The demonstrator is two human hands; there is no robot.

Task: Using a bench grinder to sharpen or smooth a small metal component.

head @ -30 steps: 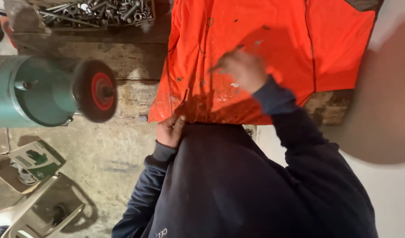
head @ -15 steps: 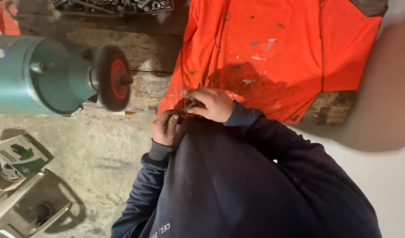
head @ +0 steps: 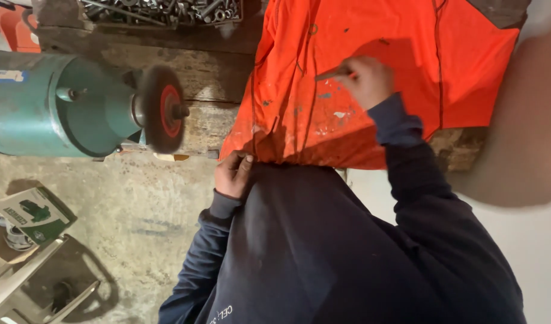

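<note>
An orange garment (head: 371,54) with paint specks lies spread over a wooden bench (head: 209,78). My right hand (head: 367,79) rests on the middle of the cloth, fingers closed around a thin dark stick-like tool (head: 329,74) that points left. At the bench's front edge, my left hand (head: 232,174) is curled on the garment's lower hem. My dark blue sweatshirt (head: 323,252) fills the lower part of the view and hides the hem to the right of that hand.
A teal bench grinder (head: 53,105) with a round wire-brush wheel (head: 161,108) stands left of the garment. A tray of bolts and screws (head: 161,11) lies at the bench's back. On the concrete floor are a green box (head: 29,213) and a metal frame (head: 35,288).
My right hand has gone from beside the left hand at the hem back up onto the middle of the orange cloth. The left hand has stayed at the hem.
</note>
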